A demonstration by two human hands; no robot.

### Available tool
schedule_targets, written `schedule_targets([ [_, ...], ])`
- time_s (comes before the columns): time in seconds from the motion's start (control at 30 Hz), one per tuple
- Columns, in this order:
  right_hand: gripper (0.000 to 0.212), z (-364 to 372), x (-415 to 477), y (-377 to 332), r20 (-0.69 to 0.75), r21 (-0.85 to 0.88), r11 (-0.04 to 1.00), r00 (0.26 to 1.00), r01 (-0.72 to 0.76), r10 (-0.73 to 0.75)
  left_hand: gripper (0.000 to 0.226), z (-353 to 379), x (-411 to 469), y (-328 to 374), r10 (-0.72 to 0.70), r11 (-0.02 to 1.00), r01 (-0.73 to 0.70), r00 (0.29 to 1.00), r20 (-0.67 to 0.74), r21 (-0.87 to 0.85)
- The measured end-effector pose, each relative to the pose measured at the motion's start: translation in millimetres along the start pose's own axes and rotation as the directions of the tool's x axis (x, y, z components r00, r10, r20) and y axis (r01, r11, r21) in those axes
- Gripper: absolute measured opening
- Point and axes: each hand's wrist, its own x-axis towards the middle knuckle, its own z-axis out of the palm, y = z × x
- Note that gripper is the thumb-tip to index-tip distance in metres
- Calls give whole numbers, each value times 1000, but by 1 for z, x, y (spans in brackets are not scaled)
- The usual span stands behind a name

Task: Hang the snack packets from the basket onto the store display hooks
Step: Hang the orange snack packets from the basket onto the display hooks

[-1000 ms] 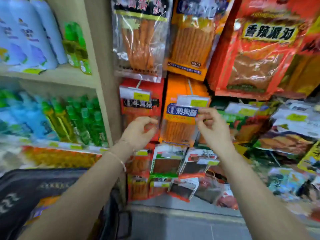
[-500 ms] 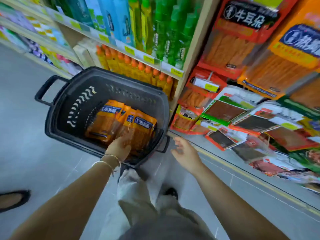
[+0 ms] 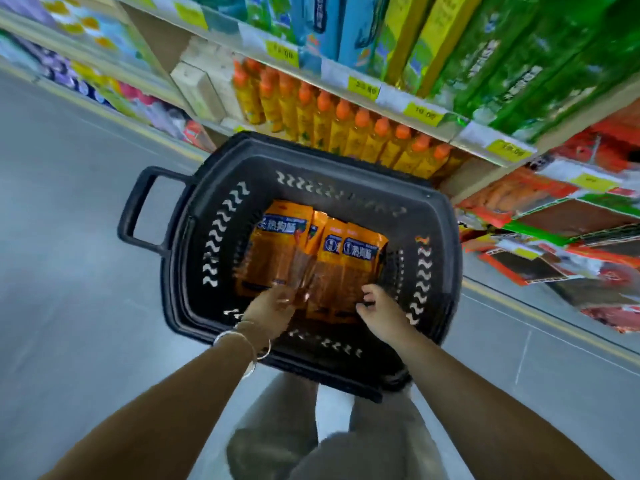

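Both hands are down inside the black basket [image 3: 194,237] on the floor — orange snack packets [image 3: 311,251] lie stacked in its bottom. Left hand [image 3: 273,311] rests on the packets' near end, fingers motion-blurred, so grip state can't be told. Right hand [image 3: 381,311] sits just beside the stack, fingers curled and loosely apart, pinching nothing.

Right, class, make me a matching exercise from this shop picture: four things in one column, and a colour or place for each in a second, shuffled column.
Things:
1. basket
2. snack packets
3. bottles with orange caps
4. bracelets

Descriptions:
A. on the left wrist
B. black, standing on the floor
C. lined up on the lowest shelf
D. orange, lying in the basket

Pairs: 1-B, 2-D, 3-C, 4-A
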Motion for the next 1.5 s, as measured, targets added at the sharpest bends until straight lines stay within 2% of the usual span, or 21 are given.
schedule_targets([
  [0.1,50,12,29,6,-2,-31,998,998,-60,60,24,-6,29,-13,-6,1000,5,999,46,29],
  [0.17,51,20,47,14,-38,-30,997,997,-73,72,21,-7,48,-21,-22,999,21,998,54,29],
  [0.3,55,40,86,32,-143,-57,993,985,-106,97,31,1,81,-36,-59,998,62,994,94,-27],
  [0.4,50,52,118,42,-225,153,973,953,-171,203,32,7,102,-41,-63,995,71,992,110,-65],
  [0.47,48,57,136,50,-270,244,948,925,-203,267,24,11,112,-42,-74,995,81,990,120,-56],
  [0.53,56,62,151,59,-225,212,944,928,-252,298,16,12,119,-41,-75,995,83,989,129,-60],
  [0.63,59,75,163,63,-129,191,937,938,-294,321,20,13,126,-42,-68,993,79,991,114,-92],
  [0.7,53,84,163,62,-196,263,929,928,-260,315,17,13,129,-45,-68,992,80,990,122,-96],
  [0.8,49,91,155,62,-349,289,951,913,-108,210,18,13,132,-50,-70,990,86,987,145,-109],
  [0.87,66,90,156,65,-341,310,946,917,-99,208,18,14,134,-52,-93,986,113,984,151,-126],
  [0.93,90,87,161,64,-270,367,904,905,-220,330,17,14,136,-54,-113,981,134,981,155,-137],
  [1.0,96,83,168,62,-188,447,851,901,-276,391,17,12,137,-53,-126,980,148,980,155,-133],
  [1.07,79,82,171,59,-200,518,821,899,-240,389,28,10,136,-51,-145,979,164,977,155,-120],
  [1.17,43,78,159,49,-305,625,760,840,-180,449,36,6,136,-45,-160,980,175,975,152,-95],
  [1.27,17,73,136,44,-400,593,797,815,-118,419,38,4,133,-37,-172,980,185,972,160,-68],
  [1.4,15,60,106,33,-442,581,814,839,-2,317,41,0,128,-25,-189,974,207,967,172,-94],
  [1.5,18,49,88,21,-389,617,783,895,76,219,48,0,126,-14,-173,975,196,964,202,-103],
])
